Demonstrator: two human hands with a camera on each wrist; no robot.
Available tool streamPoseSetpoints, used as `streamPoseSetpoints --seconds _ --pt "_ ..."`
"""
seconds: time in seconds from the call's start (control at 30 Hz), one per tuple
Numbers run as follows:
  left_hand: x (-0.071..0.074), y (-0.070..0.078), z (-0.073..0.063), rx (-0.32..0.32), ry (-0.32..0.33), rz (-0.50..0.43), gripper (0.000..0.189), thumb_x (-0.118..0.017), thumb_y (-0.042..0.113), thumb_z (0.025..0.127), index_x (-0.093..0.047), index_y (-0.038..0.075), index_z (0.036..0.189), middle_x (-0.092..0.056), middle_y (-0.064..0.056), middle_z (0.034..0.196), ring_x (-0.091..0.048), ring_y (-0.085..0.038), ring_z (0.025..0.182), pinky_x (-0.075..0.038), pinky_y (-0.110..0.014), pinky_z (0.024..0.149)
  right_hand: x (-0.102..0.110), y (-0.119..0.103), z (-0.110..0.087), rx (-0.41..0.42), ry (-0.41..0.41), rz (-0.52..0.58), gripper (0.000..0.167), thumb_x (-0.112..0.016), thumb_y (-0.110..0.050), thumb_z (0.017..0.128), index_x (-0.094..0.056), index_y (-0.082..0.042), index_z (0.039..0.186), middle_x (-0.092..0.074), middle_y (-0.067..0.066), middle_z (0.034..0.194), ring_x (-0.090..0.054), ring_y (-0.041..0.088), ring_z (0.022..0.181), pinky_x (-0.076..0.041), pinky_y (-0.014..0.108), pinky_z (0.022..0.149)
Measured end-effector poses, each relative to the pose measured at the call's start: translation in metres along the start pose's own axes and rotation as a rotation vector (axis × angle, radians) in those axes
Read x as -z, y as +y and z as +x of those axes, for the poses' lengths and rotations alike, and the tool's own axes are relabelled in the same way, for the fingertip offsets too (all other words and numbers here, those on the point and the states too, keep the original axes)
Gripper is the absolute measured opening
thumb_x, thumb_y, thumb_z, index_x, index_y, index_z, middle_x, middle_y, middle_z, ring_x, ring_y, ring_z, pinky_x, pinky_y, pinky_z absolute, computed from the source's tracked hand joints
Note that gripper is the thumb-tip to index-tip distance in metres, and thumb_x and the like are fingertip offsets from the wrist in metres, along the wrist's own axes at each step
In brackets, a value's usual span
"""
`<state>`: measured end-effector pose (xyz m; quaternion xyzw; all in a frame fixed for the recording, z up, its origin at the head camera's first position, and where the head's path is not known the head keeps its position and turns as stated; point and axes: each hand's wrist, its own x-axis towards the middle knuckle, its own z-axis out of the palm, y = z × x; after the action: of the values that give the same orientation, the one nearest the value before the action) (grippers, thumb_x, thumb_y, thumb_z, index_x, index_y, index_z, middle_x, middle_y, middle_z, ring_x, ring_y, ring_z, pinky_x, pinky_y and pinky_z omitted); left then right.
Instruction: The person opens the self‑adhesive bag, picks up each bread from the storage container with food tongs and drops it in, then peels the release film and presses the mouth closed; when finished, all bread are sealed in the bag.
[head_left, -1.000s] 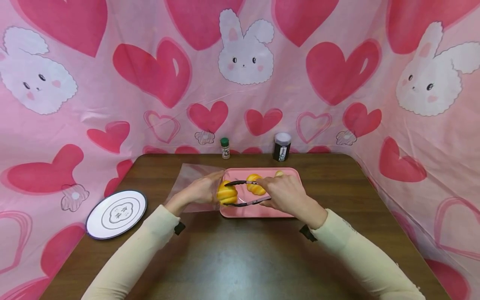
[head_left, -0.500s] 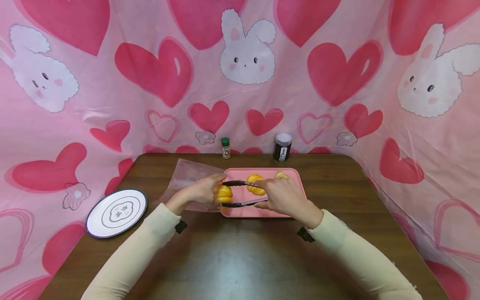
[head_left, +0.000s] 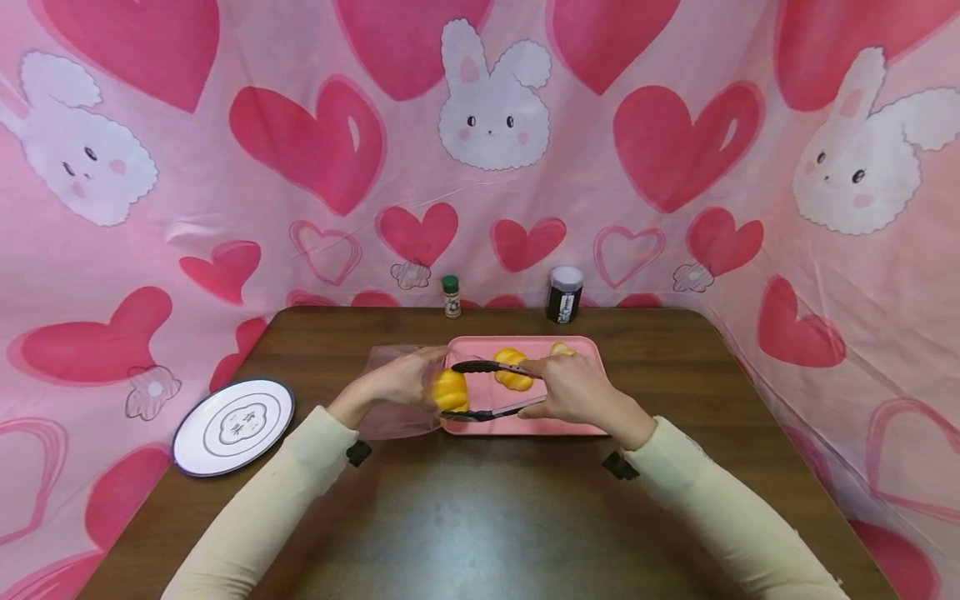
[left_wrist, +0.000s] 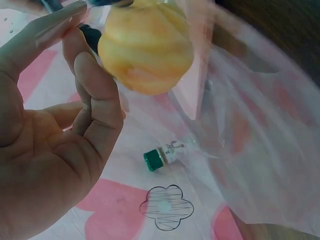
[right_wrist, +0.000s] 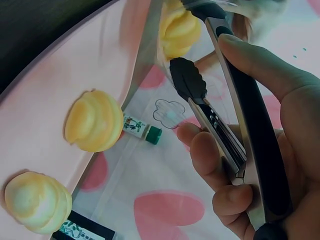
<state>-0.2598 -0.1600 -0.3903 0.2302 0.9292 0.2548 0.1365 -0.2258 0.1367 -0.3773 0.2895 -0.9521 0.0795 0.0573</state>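
Note:
My left hand (head_left: 401,379) pinches the edge of a clear plastic bag (head_left: 393,421) between thumb and fingers. A yellow striped bread roll (head_left: 450,390) is at the bag's mouth, beside the left fingers; the left wrist view shows the roll (left_wrist: 147,50) with the bag hanging next to it. My right hand (head_left: 581,392) grips a pair of metal tongs with black tips (head_left: 483,415). The tongs' arms are spread, with one tip on the far side of the roll and the other on the near side. Whether both tips touch it I cannot tell.
A pink tray (head_left: 487,427) lies below the hands, bearing another yellow roll (head_left: 512,371) and a paler roll (head_left: 561,348). A green-capped shaker (head_left: 451,297) and a dark jar (head_left: 564,296) stand at the table's back edge. A white plate (head_left: 232,454) lies at left.
The bag's loose end has swung down toward the table's front. The tongs' tips have spread around the roll, and my right hand has shifted slightly right since half a second ago.

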Motion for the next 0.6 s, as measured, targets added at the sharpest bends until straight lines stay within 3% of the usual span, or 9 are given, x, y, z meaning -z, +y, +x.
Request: streamPoseSetpoints --seconds 0.1,0.23,0.33,0.5,0.6 --pt "0.0000 0.0003 0.0006 0.003 -0.004 0.003 0.105 -0.090 0.017 0.069 -0.032 0.006 0.156 -0.038 -0.015 0.159 -0.054 -0.032 0.122 -0.054 -0.045 0.098 0.0004 0.0016 -0.0010 0.008 -0.003 -0.023 0.068 -0.086 -0.054 0.068 -0.071 -0.021 0.126 -0.067 -0.009 0.075 -0.042 0.014 0.074 -0.038 0.027 0.057" --pt "0.0013 0.0005 0.0003 -0.007 -0.007 0.004 0.106 -0.090 0.018 0.070 -0.031 0.005 0.156 -0.035 -0.015 0.161 -0.048 -0.035 0.135 -0.047 -0.049 0.108 0.0021 0.0026 -0.0005 0.006 -0.023 -0.019 0.071 -0.086 -0.054 0.068 -0.069 -0.021 0.128 -0.065 -0.010 0.073 -0.044 0.015 0.073 -0.039 0.028 0.061" --pt "0.0025 0.0007 0.0003 0.000 -0.011 -0.019 0.105 -0.090 0.016 0.070 -0.031 0.005 0.156 -0.034 -0.015 0.161 -0.046 -0.037 0.138 -0.047 -0.051 0.108 0.0028 0.0037 0.0001 0.011 -0.018 -0.031 0.071 -0.087 -0.054 0.068 -0.070 -0.020 0.128 -0.068 -0.008 0.076 -0.047 0.014 0.073 -0.042 0.030 0.065" --pt "0.0028 0.0004 0.0000 0.010 -0.013 -0.054 0.103 -0.088 0.012 0.071 -0.031 0.006 0.156 -0.034 -0.015 0.161 -0.045 -0.040 0.138 -0.050 -0.050 0.104 0.0003 0.0049 -0.0001 0.039 0.010 -0.074 0.063 -0.087 -0.053 0.068 -0.074 -0.021 0.120 -0.076 -0.006 0.091 -0.048 0.014 0.073 -0.044 0.030 0.062" --pt "0.0026 0.0003 -0.0002 0.002 -0.012 -0.045 0.103 -0.089 0.013 0.071 -0.032 0.006 0.156 -0.034 -0.015 0.162 -0.042 -0.039 0.141 -0.047 -0.051 0.108 -0.0016 0.0046 -0.0010 0.047 0.023 -0.079 0.058 -0.086 -0.053 0.069 -0.075 -0.022 0.118 -0.078 -0.006 0.096 -0.047 0.014 0.073 -0.042 0.029 0.061"
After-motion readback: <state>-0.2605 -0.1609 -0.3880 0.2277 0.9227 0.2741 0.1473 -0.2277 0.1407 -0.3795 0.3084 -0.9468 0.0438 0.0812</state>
